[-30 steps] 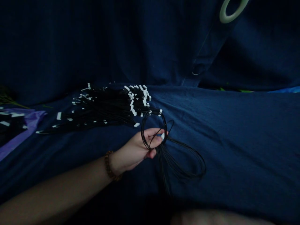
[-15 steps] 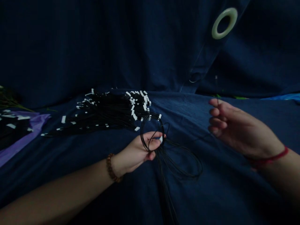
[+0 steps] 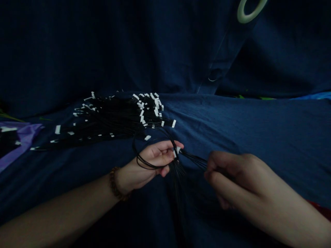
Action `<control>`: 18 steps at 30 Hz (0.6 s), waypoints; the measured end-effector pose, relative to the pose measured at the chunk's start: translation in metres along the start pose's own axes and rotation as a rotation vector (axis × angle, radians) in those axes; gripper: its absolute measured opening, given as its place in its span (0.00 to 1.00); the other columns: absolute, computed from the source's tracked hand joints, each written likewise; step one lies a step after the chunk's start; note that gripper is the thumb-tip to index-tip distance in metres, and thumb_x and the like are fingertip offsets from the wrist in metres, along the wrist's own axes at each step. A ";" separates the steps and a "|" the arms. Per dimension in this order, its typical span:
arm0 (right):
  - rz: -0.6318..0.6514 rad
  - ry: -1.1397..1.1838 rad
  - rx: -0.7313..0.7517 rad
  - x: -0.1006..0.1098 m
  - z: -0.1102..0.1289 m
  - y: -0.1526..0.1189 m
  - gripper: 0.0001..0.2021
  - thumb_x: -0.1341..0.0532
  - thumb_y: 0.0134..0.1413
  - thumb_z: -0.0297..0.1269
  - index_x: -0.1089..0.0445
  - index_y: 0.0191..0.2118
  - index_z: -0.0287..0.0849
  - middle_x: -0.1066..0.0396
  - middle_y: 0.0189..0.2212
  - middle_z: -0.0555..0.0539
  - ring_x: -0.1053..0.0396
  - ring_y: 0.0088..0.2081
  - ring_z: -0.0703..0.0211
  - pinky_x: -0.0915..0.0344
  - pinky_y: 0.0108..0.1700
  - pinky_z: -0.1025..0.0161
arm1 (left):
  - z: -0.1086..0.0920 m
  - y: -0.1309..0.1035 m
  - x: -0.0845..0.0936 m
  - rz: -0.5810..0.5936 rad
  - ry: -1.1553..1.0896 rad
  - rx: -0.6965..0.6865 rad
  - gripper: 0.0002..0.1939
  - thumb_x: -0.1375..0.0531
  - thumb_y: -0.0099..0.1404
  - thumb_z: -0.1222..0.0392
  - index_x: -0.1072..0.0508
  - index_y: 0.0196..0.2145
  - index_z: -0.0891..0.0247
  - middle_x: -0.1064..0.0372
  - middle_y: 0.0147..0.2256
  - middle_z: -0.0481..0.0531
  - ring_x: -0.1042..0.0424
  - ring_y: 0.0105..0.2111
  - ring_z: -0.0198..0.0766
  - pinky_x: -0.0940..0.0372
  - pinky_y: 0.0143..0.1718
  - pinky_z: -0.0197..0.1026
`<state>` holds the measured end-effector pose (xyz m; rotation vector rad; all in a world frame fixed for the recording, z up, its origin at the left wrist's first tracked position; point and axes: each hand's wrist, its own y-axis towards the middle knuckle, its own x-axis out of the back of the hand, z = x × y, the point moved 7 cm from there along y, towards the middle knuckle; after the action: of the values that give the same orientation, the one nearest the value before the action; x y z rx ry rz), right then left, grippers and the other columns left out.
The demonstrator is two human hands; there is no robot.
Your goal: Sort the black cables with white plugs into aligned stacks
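A bundle of thin black cables (image 3: 177,175) hangs from my left hand (image 3: 155,156), whose thumb and fingers pinch it at a small white end piece (image 3: 176,151). Part of the bundle loops back around those fingers, and its lower strands drop into shadow. My right hand (image 3: 232,175) is closed on several strands drawn out to the right of the pinch. Its fingertips are partly hidden behind the hand. Beyond my left hand lies a pile of black cables (image 3: 111,119) with white connectors (image 3: 156,103) at the ends.
Dark blue cloth (image 3: 219,120) covers the surface and rises behind it. At the far left is a purple bag (image 3: 28,134) with more white-ended cables. A pale ring (image 3: 243,15) hangs at the top right. Something bright blue (image 3: 314,96) lies at the right edge.
My right hand has come down and left from its raised spot and closed on the strands. The loop over my left hand has tipped to the left. The view has shifted slightly.
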<state>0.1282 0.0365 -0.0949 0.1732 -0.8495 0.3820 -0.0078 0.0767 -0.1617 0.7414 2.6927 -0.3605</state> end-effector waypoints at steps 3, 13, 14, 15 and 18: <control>-0.003 -0.023 0.014 0.001 0.000 0.000 0.12 0.50 0.54 0.33 0.39 0.22 0.44 0.38 0.14 0.55 0.40 0.15 0.67 0.49 0.17 0.67 | 0.000 0.000 -0.001 0.029 -0.010 0.013 0.13 0.38 0.59 0.61 0.28 0.43 0.61 0.41 0.27 0.46 0.43 0.17 0.21 0.48 0.18 0.27; 0.011 0.000 0.011 -0.002 -0.002 0.000 0.12 0.51 0.55 0.33 0.38 0.23 0.44 0.37 0.14 0.55 0.40 0.15 0.67 0.49 0.17 0.67 | 0.001 0.000 0.000 0.015 -0.016 0.019 0.12 0.38 0.59 0.61 0.28 0.42 0.61 0.41 0.26 0.45 0.44 0.17 0.21 0.49 0.17 0.26; 0.012 0.001 0.010 -0.002 -0.001 0.000 0.12 0.51 0.55 0.33 0.38 0.23 0.44 0.38 0.14 0.55 0.41 0.15 0.67 0.49 0.17 0.67 | 0.001 0.000 0.000 0.009 -0.022 0.024 0.12 0.38 0.58 0.61 0.28 0.42 0.61 0.41 0.26 0.45 0.44 0.17 0.21 0.49 0.17 0.26; 0.010 0.000 0.011 -0.002 -0.001 0.000 0.12 0.51 0.55 0.33 0.38 0.22 0.44 0.38 0.13 0.55 0.41 0.15 0.67 0.49 0.17 0.67 | 0.001 0.000 0.000 0.004 -0.027 0.027 0.13 0.37 0.58 0.61 0.28 0.42 0.62 0.40 0.26 0.45 0.44 0.17 0.21 0.49 0.17 0.26; 0.002 -0.017 0.028 0.000 0.002 0.002 0.13 0.51 0.55 0.33 0.39 0.21 0.44 0.39 0.13 0.55 0.42 0.14 0.67 0.50 0.17 0.67 | 0.001 -0.001 0.000 0.005 -0.029 0.023 0.13 0.37 0.58 0.61 0.28 0.42 0.62 0.41 0.26 0.45 0.44 0.17 0.21 0.49 0.17 0.27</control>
<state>0.1259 0.0372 -0.0937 0.2016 -0.8613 0.3946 -0.0075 0.0756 -0.1622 0.7438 2.6638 -0.3979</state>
